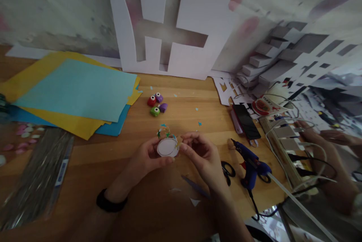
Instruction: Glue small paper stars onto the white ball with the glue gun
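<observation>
A small white oval piece [167, 147] with a dark outline is held low over the wooden table [181, 102]. My left hand [148, 155] grips it from the left, thumb along its lower edge. Small green and blue stars [167, 134] stand up on thin wire at its far edge. My right hand [200, 153] is closed at its right edge, thumb and forefinger pinched beside a small yellow star [177, 145]. Whether the fingertips hold that star is too small to tell.
Craft punches [155, 111] lie beyond the hands. Coloured paper [82, 87] is at left. Scissors [227, 171], a blue glue gun [250, 161], a phone [246, 121] and a power strip [281, 151] lie right. Another person's hands [313, 136] are at far right.
</observation>
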`<state>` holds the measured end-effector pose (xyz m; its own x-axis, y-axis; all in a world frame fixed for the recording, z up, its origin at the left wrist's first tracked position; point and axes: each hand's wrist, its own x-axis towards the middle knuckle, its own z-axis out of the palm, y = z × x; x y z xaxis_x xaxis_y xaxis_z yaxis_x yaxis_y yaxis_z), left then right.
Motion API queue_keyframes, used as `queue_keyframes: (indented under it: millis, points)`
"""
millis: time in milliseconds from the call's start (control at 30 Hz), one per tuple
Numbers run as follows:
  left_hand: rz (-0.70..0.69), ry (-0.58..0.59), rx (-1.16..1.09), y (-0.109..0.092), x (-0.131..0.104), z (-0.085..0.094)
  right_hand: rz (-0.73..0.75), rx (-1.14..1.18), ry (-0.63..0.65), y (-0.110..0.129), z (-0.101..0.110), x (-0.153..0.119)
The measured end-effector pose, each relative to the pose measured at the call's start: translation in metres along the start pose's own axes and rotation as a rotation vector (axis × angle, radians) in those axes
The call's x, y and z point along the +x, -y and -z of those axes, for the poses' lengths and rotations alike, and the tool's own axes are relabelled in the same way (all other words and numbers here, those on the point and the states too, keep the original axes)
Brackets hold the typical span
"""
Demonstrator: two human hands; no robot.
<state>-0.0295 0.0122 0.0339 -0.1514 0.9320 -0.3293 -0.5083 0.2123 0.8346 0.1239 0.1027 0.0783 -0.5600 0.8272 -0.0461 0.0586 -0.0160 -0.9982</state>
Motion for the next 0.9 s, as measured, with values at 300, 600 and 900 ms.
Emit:
queue_keyframes:
  millis: [300, 600, 900]
  points:
    - [0.010, 0.008, 0.018, -0.005, -0.001, -0.004, 0.009, 0.001, -0.014, -0.002, 0.003, -0.002]
    - [0.003, -0.003, -0.006, -0.005, 0.000, -0.005, 0.139, -0.172, 0.063, 0.000, 0.011, 0.004]
    - [0.010, 0.006, 0.039, -0.004, -0.001, -0.002, 0.153, -0.215, 0.113, 0.000, 0.009, 0.009]
